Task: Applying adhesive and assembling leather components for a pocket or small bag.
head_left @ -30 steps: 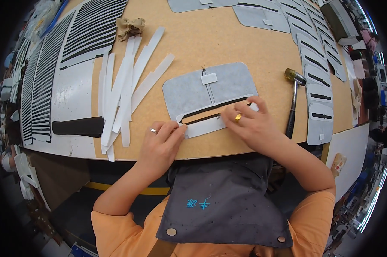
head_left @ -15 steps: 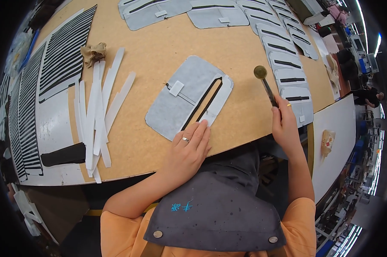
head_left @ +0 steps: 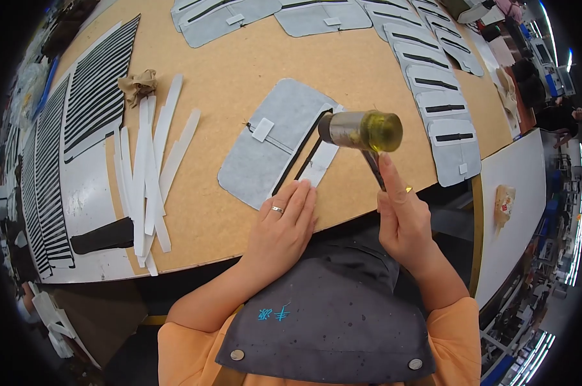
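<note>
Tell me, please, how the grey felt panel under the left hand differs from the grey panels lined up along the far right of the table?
The felt panel lies alone and slanted near the table edge, pinned by the left hand, a white strip beside its slit. The row panels overlap in a line, untouched. Both are grey with a dark slit.

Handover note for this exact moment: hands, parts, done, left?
Left hand: flat, fingers pressing the near edge of the grey felt panel on the table.
Right hand: gripping the mallet, raised above the panel's white strip beside the black slot.
Done: panel laid out, strip in place.
Left: apparently hammering the strip down; finished-looking panels lie along the right.
</note>
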`<control>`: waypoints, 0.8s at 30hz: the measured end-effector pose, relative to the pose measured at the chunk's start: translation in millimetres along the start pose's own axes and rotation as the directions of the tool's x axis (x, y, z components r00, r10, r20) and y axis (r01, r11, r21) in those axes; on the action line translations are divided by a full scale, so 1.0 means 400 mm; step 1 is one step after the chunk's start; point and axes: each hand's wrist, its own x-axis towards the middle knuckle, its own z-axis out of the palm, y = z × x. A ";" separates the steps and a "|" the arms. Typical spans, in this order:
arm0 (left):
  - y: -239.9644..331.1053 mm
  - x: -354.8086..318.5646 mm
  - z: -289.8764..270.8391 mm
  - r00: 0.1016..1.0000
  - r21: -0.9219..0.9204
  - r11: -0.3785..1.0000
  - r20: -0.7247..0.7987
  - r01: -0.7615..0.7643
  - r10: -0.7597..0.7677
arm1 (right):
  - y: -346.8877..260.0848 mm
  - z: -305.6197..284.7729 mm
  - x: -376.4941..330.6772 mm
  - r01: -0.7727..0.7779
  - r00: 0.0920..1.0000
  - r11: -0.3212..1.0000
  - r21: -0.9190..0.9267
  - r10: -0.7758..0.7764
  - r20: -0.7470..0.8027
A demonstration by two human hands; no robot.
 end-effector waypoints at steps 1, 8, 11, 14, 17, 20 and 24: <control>0.000 0.002 0.000 1.000 0.003 1.000 -0.001 -0.009 0.009 | -0.005 0.009 -0.015 -0.056 0.974 0.991 -0.124 0.082 0.212; -0.031 0.030 -0.025 1.000 -0.002 1.000 0.023 0.006 -0.006 | 0.026 0.024 -0.023 -0.146 0.955 0.981 -0.128 0.174 0.242; -0.037 0.047 -0.020 1.000 0.129 0.992 0.013 0.012 -0.014 | 0.027 0.023 -0.045 -0.162 0.972 0.985 -0.066 0.171 0.159; -0.037 0.057 -0.017 0.998 0.154 0.988 0.053 0.017 -0.025 | 0.027 0.041 -0.055 -0.179 0.966 0.980 -0.089 0.192 0.174; -0.040 0.065 -0.012 0.997 0.116 0.992 0.059 0.049 -0.056 | 0.021 0.043 -0.034 -0.178 0.967 0.979 -0.104 0.194 0.165; -0.046 0.049 0.001 0.996 0.022 0.997 -0.024 0.081 -0.080 | 0.002 0.011 -0.003 -0.138 0.983 0.986 -0.091 0.147 0.105; -0.033 0.047 0.005 0.992 0.004 0.998 -0.108 0.063 -0.062 | 0.003 0.066 -0.012 -0.102 0.929 0.963 -0.248 0.182 0.322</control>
